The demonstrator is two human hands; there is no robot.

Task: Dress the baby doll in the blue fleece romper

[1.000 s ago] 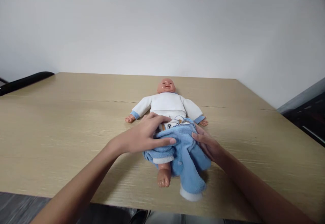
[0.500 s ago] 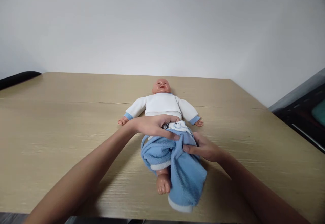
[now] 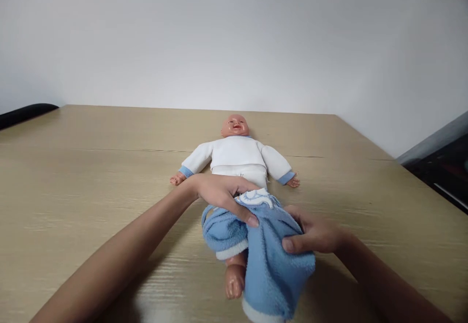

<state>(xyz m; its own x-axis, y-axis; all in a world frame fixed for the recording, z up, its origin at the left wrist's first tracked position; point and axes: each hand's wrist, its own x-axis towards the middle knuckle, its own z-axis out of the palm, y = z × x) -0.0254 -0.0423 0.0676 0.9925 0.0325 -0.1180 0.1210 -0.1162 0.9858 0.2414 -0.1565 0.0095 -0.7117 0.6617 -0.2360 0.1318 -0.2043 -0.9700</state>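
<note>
A baby doll [image 3: 237, 152] in a white top with blue cuffs lies on its back, head toward the wall. Light blue fleece trousers [image 3: 274, 264] with white hems cover its lower body. One bare foot [image 3: 234, 280] sticks out of the left trouser leg; the right leg hangs past it with no foot showing. My left hand [image 3: 226, 193] grips the waistband, thumb on the outside and fingers hidden behind the cloth. With thumb in front and fingers behind, my right hand [image 3: 310, 232] pinches the side of the right trouser leg.
A wooden table [image 3: 91, 181] with a seam across it carries the doll. Behind it rises a white wall [image 3: 204, 45]. A black curved object [image 3: 29, 113] stands at the left edge, and a dark object [image 3: 442, 171] at the right.
My right hand has slid down and right along the trouser leg, pulling the cloth outward. My left hand has shifted slightly lower with the waistband, baring more of the doll's white midsection.
</note>
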